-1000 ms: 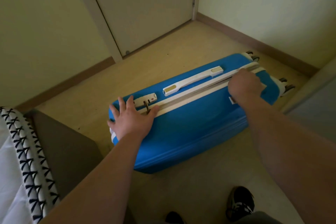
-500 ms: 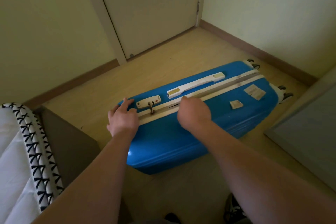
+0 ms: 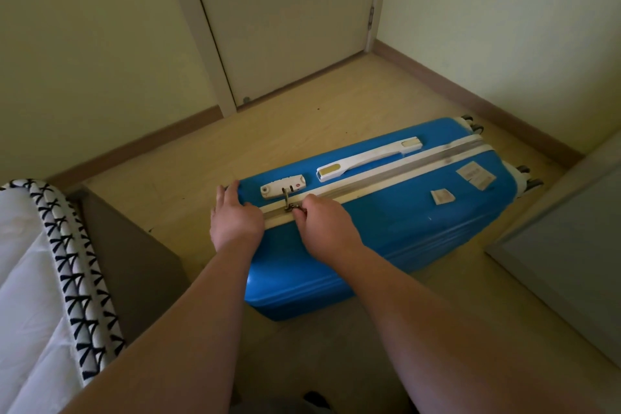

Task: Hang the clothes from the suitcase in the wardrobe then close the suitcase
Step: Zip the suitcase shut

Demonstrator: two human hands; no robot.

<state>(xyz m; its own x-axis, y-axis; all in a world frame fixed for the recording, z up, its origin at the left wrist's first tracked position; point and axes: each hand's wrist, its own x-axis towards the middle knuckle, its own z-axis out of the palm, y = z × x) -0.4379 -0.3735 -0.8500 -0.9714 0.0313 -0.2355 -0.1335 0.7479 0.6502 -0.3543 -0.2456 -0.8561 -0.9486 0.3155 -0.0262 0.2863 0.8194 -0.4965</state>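
Suitcase (image 3: 403,232) nearly zipped.
My left grip (image 3: 235,223) clasps its corner as a brace; my right grip (image 3: 324,228) pinches the zip pull (image 3: 296,208).

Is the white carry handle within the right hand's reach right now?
Probably yes: the right hand pinches the zip pull close to the carry handle, with only bare suitcase shell between.
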